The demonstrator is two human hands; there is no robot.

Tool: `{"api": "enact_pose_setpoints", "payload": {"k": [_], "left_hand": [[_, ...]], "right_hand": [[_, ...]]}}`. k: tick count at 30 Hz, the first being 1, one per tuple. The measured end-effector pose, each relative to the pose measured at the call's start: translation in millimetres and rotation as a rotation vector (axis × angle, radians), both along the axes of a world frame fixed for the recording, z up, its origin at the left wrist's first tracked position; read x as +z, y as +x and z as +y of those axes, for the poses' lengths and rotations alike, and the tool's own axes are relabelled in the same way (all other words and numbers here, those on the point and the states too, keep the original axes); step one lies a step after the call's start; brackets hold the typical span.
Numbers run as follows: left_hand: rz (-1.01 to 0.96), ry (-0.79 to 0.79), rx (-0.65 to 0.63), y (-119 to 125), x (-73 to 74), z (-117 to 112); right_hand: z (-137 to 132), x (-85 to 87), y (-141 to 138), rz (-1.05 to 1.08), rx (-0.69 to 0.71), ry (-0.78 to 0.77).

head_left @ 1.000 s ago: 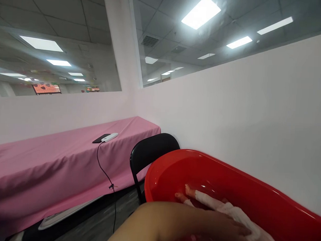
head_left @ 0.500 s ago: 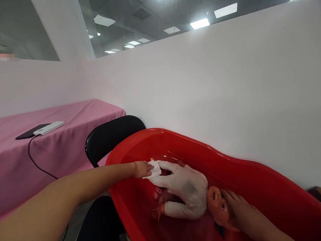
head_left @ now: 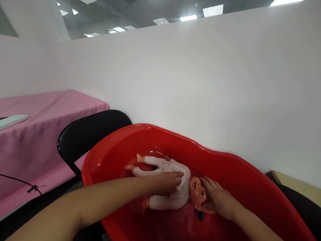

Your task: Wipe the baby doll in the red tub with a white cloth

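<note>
A baby doll (head_left: 181,198) in a white suit lies on its back in a red plastic tub (head_left: 227,160), legs to the left and head to the right. My left hand (head_left: 166,181) rests on the doll's chest, fingers curled over a white cloth (head_left: 180,184) that is hard to tell apart from the suit. My right hand (head_left: 218,201) cups the back and side of the doll's head (head_left: 196,191), fingers wrapped round it. Both of my forearms reach into the tub from the lower edge of the view.
A black chair (head_left: 89,132) stands just left of the tub. Beyond it is a table under a pink cloth (head_left: 35,144), with a white device (head_left: 7,121) and a black cable (head_left: 13,180). A white wall runs behind the tub. A wooden surface (head_left: 300,187) shows at right.
The view has swung down and right onto the tub. My left hand has moved with the cloth from the doll's legs to its chest. My right hand stays on the head.
</note>
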State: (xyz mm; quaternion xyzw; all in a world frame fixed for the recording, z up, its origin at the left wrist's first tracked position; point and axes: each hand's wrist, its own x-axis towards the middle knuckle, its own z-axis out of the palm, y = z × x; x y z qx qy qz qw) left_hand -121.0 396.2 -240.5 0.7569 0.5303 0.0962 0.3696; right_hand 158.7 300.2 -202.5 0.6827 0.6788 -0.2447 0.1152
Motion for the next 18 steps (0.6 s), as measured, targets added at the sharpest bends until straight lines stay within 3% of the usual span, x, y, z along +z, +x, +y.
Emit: {"api": "enact_pose_setpoints", "payload": {"k": [4,6,13,16,18], "left_hand": [[0.025,0.209,-0.752,-29.7,-21.6,5.5],[0.112,0.285,-0.884,-55.2,-25.8,14.8],[0.361,0.187,-0.692,-155.0,-16.0,34.1],[0.492,0.134,-0.576,-179.8,-6.4,43.5],[0.524,0.159,-0.47,-182.3,4.5,51.3]], "right_hand": [[0.7,3.4,-0.4,-0.025,0.006,-0.039],[0.6,4.0,-0.1,-0.026,0.016,-0.034],[-2.2,11.9,-7.4,-0.037,0.011,-0.055],[-2.8,16.2,-10.9,-0.053,0.01,-0.058],[-2.9,17.6,-11.5,-0.048,0.008,-0.058]]}}
